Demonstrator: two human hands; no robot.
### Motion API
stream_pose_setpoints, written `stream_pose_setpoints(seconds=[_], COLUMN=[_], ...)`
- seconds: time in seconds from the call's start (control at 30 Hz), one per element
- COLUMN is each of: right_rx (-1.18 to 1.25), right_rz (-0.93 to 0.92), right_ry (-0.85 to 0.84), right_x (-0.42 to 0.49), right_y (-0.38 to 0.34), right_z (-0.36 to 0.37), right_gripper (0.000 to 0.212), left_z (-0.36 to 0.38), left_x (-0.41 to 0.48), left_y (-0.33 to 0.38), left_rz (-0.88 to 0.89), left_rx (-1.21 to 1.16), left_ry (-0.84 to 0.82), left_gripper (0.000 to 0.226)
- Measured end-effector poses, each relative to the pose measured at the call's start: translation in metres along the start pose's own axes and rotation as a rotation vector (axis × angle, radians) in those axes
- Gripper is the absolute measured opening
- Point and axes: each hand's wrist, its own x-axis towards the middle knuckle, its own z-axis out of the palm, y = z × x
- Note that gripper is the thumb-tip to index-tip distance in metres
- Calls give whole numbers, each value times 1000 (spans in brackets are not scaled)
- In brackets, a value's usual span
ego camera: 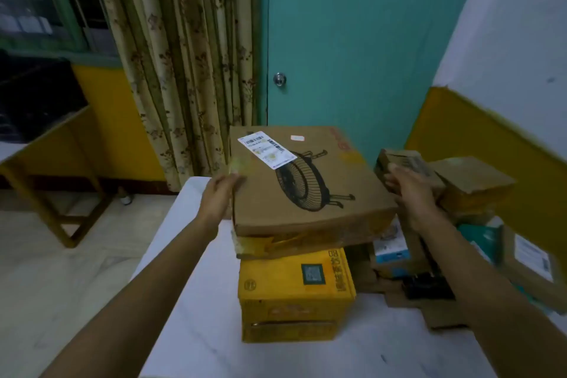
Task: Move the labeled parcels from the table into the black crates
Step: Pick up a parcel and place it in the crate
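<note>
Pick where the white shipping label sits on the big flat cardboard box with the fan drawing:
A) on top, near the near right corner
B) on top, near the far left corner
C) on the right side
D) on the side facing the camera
B: the label lies at a slant on the top face of the box, near its far left corner, just beyond the left hand.

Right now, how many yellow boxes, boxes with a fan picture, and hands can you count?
yellow box: 1
fan box: 1
hands: 2 (left hand, right hand)
Total: 4
</note>
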Motion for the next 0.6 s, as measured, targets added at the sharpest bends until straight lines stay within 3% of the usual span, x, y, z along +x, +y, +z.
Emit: stream_pose_setpoints(seconds=[0.13,0.23,0.33,0.4,0.5,0.6], right_rx=[-6,34,201,304,336,338], right_rz=[353,526,392,235,97,24], right_ry=[-346,-497,-504,-488,-433,-387], right_x=[31,41,52,56,57,50], right_y=[1,8,7,-3,-26,-34], right_z=[9,11,9,10,15,21], right_gripper=[52,61,57,57,48,46], left_z=[2,0,-5,-8,-10,-14], left_x=[18,28,37,41,50,57], left_y=[1,-2,1,15,40,50], left_rz=[-344,-327,-53,102,231,274], left_rx=[-110,-137,-229,-300,-357,-423], left_ry=[-288,-335,-390,-395,-375,-320], left_gripper=[82,77,77,89,97,91])
